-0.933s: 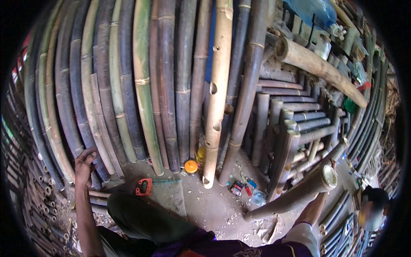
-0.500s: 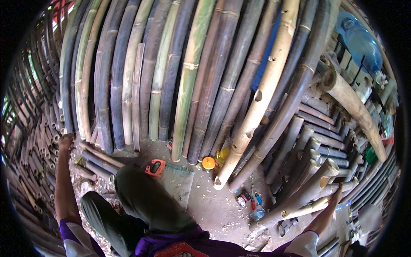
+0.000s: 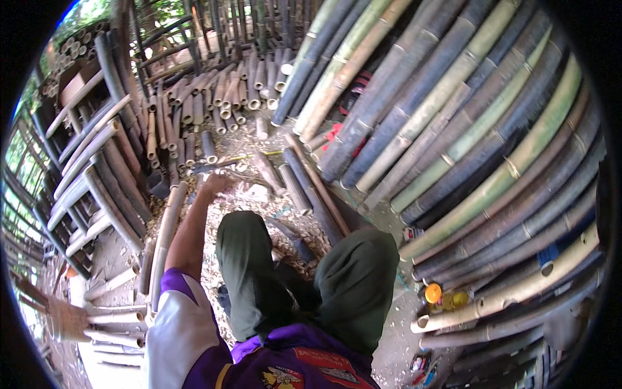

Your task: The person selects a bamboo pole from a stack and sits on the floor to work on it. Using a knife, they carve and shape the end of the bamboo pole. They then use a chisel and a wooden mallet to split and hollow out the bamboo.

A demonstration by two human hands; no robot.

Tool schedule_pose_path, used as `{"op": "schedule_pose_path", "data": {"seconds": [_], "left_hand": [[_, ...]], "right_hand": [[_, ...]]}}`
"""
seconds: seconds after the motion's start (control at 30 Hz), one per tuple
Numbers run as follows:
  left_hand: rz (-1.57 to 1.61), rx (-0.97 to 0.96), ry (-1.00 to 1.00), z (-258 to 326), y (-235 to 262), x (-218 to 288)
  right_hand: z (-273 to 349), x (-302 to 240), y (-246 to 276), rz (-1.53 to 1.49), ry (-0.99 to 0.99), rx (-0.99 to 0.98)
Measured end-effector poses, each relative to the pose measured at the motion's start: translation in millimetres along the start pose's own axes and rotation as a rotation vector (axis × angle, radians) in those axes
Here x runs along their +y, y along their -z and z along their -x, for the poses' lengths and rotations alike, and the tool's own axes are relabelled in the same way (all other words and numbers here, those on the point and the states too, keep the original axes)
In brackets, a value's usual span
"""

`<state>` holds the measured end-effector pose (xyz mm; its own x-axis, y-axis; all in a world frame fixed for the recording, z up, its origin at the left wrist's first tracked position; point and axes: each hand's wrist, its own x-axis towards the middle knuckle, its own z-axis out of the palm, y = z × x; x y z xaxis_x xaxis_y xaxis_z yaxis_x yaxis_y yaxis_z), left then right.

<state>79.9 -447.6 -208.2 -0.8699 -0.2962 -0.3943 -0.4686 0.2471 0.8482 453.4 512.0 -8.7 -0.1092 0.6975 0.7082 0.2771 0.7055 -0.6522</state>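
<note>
Long bamboo poles [image 3: 447, 152], dark and green, rowed at right. Near lower end of pale pole [image 3: 512, 296], round orange lid [image 3: 432, 293] beside yellow container [image 3: 456, 299]. Short bamboo cuts [image 3: 231, 97] piled at back. Red item [image 3: 333, 137] (mostly hidden) behind poles. Brown box [image 3: 79, 78] upper left.

Room above wood shavings [image 3: 249, 202] just right of left hand [image 3: 219, 184]; loose bamboo lengths [image 3: 296, 190] bar way beyond; leaning poles [image 3: 431, 107] wall off right side; clearance beneath hand unclear.
</note>
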Motion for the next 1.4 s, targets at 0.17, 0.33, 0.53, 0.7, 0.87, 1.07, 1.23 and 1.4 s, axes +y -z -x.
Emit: {"op": "schedule_pose_path", "data": {"seconds": [0.17, 0.33, 0.53, 0.7, 0.87, 1.07, 1.23, 1.4], "left_hand": [[-1.303, 0.104, 0.024, 30, 34, -106], [-0.700, 0.089, 0.208, 83, -59, -194], [-0.348, 0.130, 0.273, 175, -85, -243], [0.013, 0.182, 0.291, 241, -114, -272], [0.308, 0.227, 0.244, 294, -139, -256], [0.345, 0.415, 0.241, 321, -82, -234], [0.195, 0.539, 0.184, 223, 17, -262], [-0.450, 0.766, 0.222, 150, 111, -222]], "right_hand": [[76, -142, -99, -0.506, -0.025, -0.555], [120, -262, -119, -0.889, -0.112, -1.094], [288, -474, -79, -2.296, -0.466, -2.454], [308, -528, -38, -1.638, -1.393, -3.337], [363, -541, -57, -1.887, -1.217, -3.440], [409, -546, -127, -0.922, -0.262, -3.616], [484, -561, -191, -1.112, 0.670, -2.770], [548, -585, -201, -0.976, 0.274, -2.926]]}}
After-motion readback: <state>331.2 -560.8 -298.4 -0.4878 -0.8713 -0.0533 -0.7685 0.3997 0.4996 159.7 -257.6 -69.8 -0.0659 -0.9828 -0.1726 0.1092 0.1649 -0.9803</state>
